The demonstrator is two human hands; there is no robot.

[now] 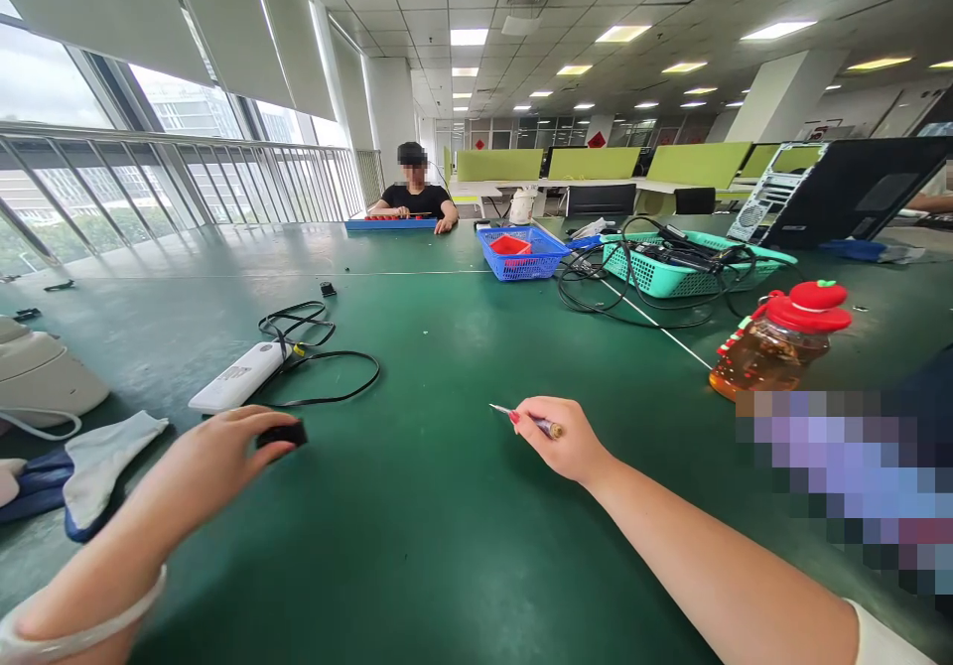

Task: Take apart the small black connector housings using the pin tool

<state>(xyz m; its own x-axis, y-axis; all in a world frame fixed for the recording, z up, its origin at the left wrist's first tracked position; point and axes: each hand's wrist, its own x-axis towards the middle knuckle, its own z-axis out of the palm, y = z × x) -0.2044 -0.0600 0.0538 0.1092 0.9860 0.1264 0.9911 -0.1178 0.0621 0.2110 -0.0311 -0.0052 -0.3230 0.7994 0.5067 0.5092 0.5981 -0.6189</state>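
Note:
My left hand [223,452] is closed round a small black block [283,435], low over the green table [417,546] at the left. In my right hand [560,437] is a thin tool [549,428] with a brownish handle, gripped like a pen; its slim metal tip points left. Bare tabletop lies between the two hands. Just beyond my left hand rests a white power strip [242,377] with a black cable [364,387].
Gloves [111,462] lie at the left. Farther off are a blue basket [521,266], a green basket [662,280] of cables, a red-lidded bottle [774,352] and a leaning black panel [864,194]. A person [417,194] sits at the far edge.

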